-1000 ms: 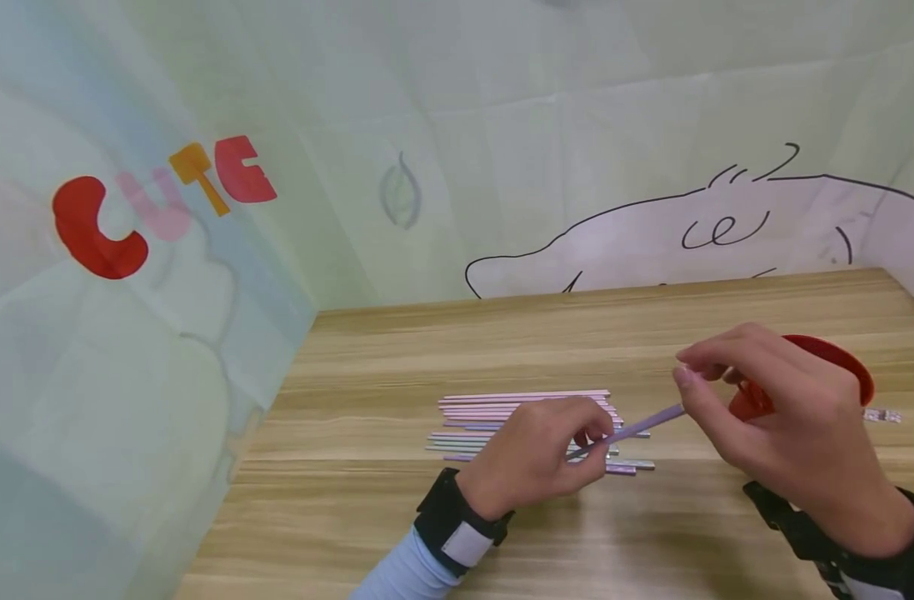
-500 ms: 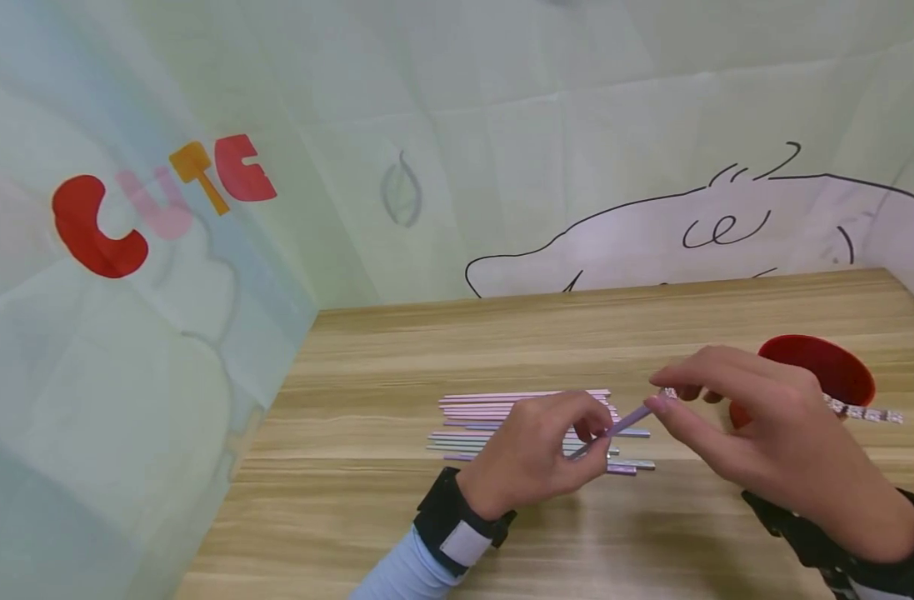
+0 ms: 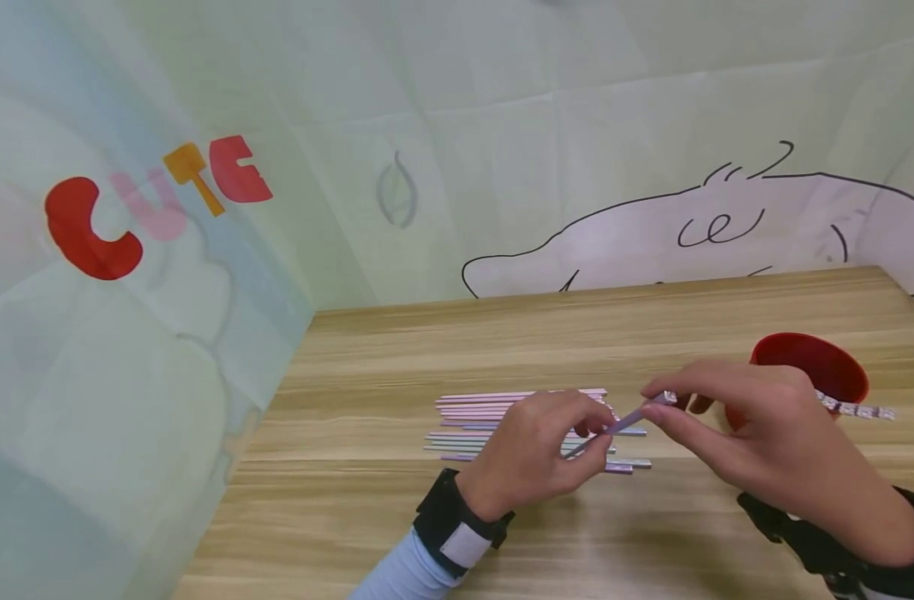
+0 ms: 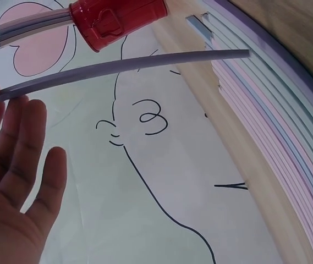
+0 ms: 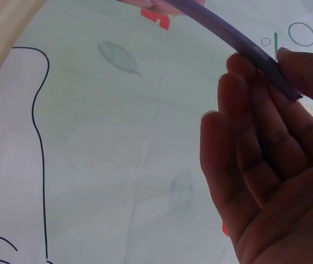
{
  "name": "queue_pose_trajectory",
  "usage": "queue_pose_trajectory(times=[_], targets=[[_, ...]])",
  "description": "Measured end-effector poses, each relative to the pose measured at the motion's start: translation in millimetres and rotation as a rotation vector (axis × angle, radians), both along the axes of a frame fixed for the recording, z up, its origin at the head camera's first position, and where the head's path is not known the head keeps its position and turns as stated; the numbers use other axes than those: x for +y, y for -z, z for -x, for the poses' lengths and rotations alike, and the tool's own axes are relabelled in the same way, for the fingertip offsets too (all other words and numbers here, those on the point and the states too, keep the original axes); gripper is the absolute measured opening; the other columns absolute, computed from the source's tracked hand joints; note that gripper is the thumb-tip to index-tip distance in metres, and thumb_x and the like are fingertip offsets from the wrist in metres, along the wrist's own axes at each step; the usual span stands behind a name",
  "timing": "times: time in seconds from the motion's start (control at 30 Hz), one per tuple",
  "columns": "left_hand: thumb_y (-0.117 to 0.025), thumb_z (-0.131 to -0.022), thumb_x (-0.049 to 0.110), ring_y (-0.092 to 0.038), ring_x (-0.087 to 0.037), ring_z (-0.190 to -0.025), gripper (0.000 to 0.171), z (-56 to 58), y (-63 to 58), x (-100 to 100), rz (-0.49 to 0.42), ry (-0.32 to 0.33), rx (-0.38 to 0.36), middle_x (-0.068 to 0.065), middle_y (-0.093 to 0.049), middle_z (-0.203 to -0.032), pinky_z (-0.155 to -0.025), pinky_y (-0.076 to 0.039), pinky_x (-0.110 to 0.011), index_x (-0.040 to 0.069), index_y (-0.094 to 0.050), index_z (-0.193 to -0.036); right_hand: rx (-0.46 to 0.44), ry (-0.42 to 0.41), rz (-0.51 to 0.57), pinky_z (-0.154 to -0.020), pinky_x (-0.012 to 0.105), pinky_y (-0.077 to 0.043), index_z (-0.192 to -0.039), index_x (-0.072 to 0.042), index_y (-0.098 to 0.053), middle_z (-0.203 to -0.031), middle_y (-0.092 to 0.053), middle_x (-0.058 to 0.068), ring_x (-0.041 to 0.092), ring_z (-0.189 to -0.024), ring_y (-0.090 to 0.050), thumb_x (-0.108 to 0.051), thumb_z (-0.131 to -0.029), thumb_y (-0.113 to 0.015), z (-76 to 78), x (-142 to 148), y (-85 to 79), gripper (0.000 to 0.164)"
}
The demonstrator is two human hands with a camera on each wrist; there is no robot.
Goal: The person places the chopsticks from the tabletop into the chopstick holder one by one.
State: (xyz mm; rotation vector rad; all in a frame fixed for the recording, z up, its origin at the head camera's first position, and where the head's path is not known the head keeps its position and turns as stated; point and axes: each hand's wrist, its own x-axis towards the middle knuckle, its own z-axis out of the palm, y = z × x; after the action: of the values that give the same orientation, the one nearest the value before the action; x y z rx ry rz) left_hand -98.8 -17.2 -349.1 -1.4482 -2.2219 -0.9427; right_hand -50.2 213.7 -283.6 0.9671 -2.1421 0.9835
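Note:
My left hand (image 3: 535, 450) pinches a long thin purple stick (image 3: 627, 419) between thumb and fingers, partway along it. My right hand (image 3: 779, 442) pinches the same stick near its other end, where a silvery patterned tip shows past the fingertips. The stick slopes up to the right, over the table. In the left wrist view, the stick (image 4: 123, 67) stretches well past the left hand (image 4: 18, 165). In the right wrist view, the purple stick's end (image 5: 285, 85) lies between the right thumb and fingers (image 5: 239, 99). Beneath the left hand, several pink, blue, green and purple sticks (image 4: 288, 159) lie side by side.
A red cup (image 3: 850, 358) with a handle is at the right, partly behind my right hand. Several sticks (image 3: 872, 412) with patterned ends jut from it. Wood-grain tabletop (image 3: 427, 350) spreads around the row. A printed cloth (image 3: 501, 167) hangs behind and at the left.
My right hand has come left and slightly down along the purple stick, and its tip now shows past the fingers. More of the red cup is visible. The left hand stays in place.

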Motion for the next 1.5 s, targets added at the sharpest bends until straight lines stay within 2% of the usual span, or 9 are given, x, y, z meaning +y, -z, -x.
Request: queue_pose_trajectory(times=[0.13, 0.3, 0.53, 0.63, 0.87, 0.97, 1.13, 1.37, 1.5], targets=[[-0.071, -0.091, 0.015, -0.064, -0.003, -0.079, 0.011, 0.9, 0.9, 0.9, 0.015, -0.019, 0.022, 0.005, -0.07, -0.088, -0.078, -0.046, -0.011, 0.011, -0.068, -0.101, 0.01, 0.041, 0.016, -0.067, 0.014, -0.05, -0.096, -0.014, -0.076, -0.087, -0.072, -0.007, -0.003, -0.072, -0.06, -0.049, -0.095, -0.064, -2.9, 1.3, -4.0, 0.037], [-0.072, -0.092, 0.017, -0.064, 0.0, -0.081, 0.011, 1.1, 2.8, 1.2, 0.043, -0.055, 0.044, 0.007, -0.071, -0.089, -0.078, -0.045, -0.012, 0.013, -0.07, -0.102, 0.047, 0.064, 0.066, -0.062, 0.013, -0.048, -0.096, -0.009, -0.076, -0.084, -0.071, -0.003, -0.003, -0.07, -0.057, -0.046, -0.095, -0.066, -6.2, 4.0, -8.1, 0.039], [-0.072, -0.091, 0.016, -0.066, -0.002, -0.079, 0.012, 1.4, 8.0, 1.9, 0.065, -0.086, 0.06, 0.004, -0.073, -0.09, -0.078, -0.048, -0.016, 0.012, -0.071, -0.103, 0.088, 0.125, 0.136, -0.062, 0.011, -0.044, -0.1, -0.003, -0.076, -0.083, -0.07, 0.001, 0.001, -0.07, -0.052, -0.018, -0.089, -0.079, -7.3, 13.2, -6.2, 0.018], [-0.072, -0.09, 0.015, -0.064, -0.004, -0.077, 0.012, 1.0, 8.9, 1.5, 0.07, -0.097, 0.065, 0.005, -0.072, -0.088, -0.073, -0.047, -0.016, 0.012, -0.07, -0.101, 0.095, 0.105, 0.198, -0.059, 0.01, -0.044, -0.1, 0.003, -0.075, -0.079, -0.068, 0.003, 0.002, -0.065, -0.052, -0.006, -0.087, -0.079, -6.1, 15.9, -4.3, 0.017], [-0.071, -0.089, 0.015, -0.061, -0.003, -0.074, 0.012, 1.7, 12.7, 1.3, 0.13, -0.119, 0.089, 0.007, -0.07, -0.085, -0.068, -0.046, -0.019, 0.015, -0.071, -0.101, 0.124, 0.116, 0.292, -0.077, 0.012, -0.051, -0.1, 0.011, -0.072, -0.091, -0.072, 0.016, 0.006, -0.075, -0.064, -0.003, -0.088, -0.076, -6.0, 17.8, -3.8, 0.019], [-0.071, -0.088, 0.014, -0.059, -0.004, -0.073, 0.013, 2.7, 15.3, 1.6, 0.166, -0.126, 0.101, 0.008, -0.068, -0.083, -0.071, -0.048, -0.022, 0.015, -0.07, -0.101, 0.082, 0.157, 0.288, -0.079, 0.013, -0.051, -0.105, 0.011, -0.071, -0.094, -0.072, 0.018, 0.007, -0.077, -0.066, 0.003, -0.088, -0.074, -10.7, 20.3, -5.6, 0.02], [-0.072, -0.087, 0.016, -0.053, -0.004, -0.064, 0.01, 3.8, 19.0, 1.3, 0.247, -0.158, 0.155, 0.009, -0.066, -0.078, -0.064, -0.045, -0.022, 0.017, -0.07, -0.097, 0.009, 0.334, 0.162, -0.085, 0.01, -0.047, -0.119, 0.0, -0.07, -0.104, -0.071, 0.015, 0.002, -0.085, -0.064, 0.006, -0.089, -0.071, -20.9, 26.0, -8.2, 0.03], [-0.072, -0.089, 0.021, -0.048, -0.004, -0.059, 0.011, 3.5, 22.6, -0.4, 0.358, -0.18, 0.189, 0.01, -0.063, -0.074, -0.058, -0.041, -0.023, 0.018, -0.07, -0.099, 0.085, 0.282, 0.192, -0.081, 0.009, -0.047, -0.116, 0.007, -0.068, -0.1, -0.07, 0.018, 0.005, -0.085, -0.062, 0.0, -0.093, -0.069, -16.7, 33.6, -1.9, 0.024], [-0.072, -0.09, 0.025, -0.05, -0.003, -0.06, 0.012, 2.4, 23.6, -0.8, 0.429, -0.208, 0.191, 0.009, -0.065, -0.075, -0.057, -0.04, -0.022, 0.018, -0.07, -0.1, 0.095, 0.308, 0.172, -0.084, 0.009, -0.045, -0.119, 0.006, -0.068, -0.102, -0.07, 0.018, 0.005, -0.087, -0.06, -0.002, -0.094, -0.069, -17.1, 37.8, 1.7, 0.026]])
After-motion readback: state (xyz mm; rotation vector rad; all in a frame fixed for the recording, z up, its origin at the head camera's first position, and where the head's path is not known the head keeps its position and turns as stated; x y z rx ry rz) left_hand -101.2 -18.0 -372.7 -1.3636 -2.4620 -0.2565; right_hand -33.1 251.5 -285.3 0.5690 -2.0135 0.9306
